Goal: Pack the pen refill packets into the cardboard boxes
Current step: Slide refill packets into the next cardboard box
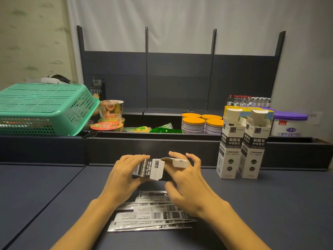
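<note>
Head view, frame centre: left hand (124,175) is gripping a box (150,169) lying sideways; right hand (187,179) is pinching its flap open. Packets (153,216) are lying fanned below on the worktop (54,186). Risk: flap tearing, box slipping, wrists scattering packets.

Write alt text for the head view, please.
Both hands, left hand and right hand, hold a small cardboard box on its side above loose refill packets. Two open boxes stand upright at right.
</note>
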`<state>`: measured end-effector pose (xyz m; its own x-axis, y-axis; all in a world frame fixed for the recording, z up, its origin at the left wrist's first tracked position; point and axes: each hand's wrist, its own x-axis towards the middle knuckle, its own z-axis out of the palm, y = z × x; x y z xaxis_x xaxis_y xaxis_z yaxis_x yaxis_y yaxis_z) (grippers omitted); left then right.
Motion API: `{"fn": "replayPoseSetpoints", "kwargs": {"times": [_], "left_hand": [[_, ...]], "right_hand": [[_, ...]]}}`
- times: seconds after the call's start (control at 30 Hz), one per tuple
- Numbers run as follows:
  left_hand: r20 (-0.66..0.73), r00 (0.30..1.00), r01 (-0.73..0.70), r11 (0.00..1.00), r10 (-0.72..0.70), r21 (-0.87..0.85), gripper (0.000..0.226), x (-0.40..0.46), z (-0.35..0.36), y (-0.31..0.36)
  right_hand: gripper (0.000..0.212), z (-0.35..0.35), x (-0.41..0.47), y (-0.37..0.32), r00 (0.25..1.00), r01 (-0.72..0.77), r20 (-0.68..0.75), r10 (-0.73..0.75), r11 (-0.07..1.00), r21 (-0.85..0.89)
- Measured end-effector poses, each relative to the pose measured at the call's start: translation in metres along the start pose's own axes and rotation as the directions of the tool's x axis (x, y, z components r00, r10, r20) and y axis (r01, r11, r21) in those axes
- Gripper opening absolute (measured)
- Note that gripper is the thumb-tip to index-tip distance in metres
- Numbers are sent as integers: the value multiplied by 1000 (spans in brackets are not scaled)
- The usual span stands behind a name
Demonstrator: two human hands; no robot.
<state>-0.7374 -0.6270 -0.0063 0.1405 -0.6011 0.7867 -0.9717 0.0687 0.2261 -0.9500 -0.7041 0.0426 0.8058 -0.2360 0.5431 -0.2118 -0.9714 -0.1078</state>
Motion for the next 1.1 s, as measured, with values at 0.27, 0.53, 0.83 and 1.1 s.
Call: {"fn": "replayPoseSetpoints", "kwargs": {"times": [0.27, 0.53, 0.83, 1.1], "left_hand": [[-11, 1000, 12, 1000, -12, 25, 61, 1, -1, 1], [-59, 997, 55, 998, -56, -13, 64, 1, -2, -1], [-106, 982, 150, 988, -153, -37, 66, 0, -6, 1], [-126, 962, 237, 970, -242, -58, 68, 2, -10, 5]], "right_hand": [[62, 3, 0, -1, 999, 18, -42, -20, 998, -54], [42, 7, 0, 3, 973, 23, -229, -18, 1000, 21], [31, 5, 3, 11, 851, 74, -524, -17, 993, 89], [27, -4, -2, 34, 972, -236, 27, 234, 966, 103]]}}
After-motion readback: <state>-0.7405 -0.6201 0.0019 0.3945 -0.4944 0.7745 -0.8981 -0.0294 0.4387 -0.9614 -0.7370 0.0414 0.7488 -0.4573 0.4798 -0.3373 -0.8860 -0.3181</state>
